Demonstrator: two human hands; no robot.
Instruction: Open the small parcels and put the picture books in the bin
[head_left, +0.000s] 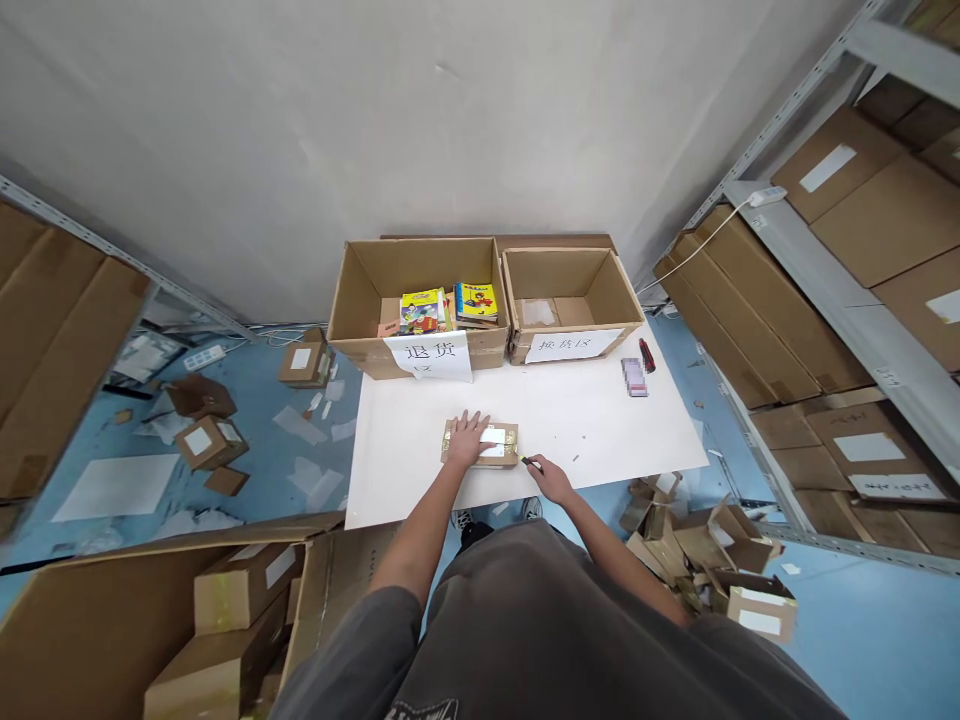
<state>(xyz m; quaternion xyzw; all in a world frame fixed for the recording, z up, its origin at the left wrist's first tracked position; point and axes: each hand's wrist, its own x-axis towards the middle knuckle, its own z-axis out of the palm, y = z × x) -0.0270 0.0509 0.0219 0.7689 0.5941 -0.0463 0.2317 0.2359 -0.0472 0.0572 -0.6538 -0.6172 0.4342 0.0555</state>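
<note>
Left hand [468, 438], fingers spread, presses the small carton [495, 444] near the tabletop's [405, 480] front edge. Right fingers close around a cutter [532, 463].

**Cardboard brown over white and blue**

The tabletop [600, 430] is plain white, the floor [862, 610] light blue, the wall [450, 120] mottled grey. The small parcel [510, 442] is brown with a white label [493, 436] and yellowish tape [448, 440]. In the far left brown box [360, 350], the book covers [421, 312] show bright yellow, blue and red. The shirt [540, 620] is dark grey; the handheld tool [533, 464], black with a yellow-green end.
</note>
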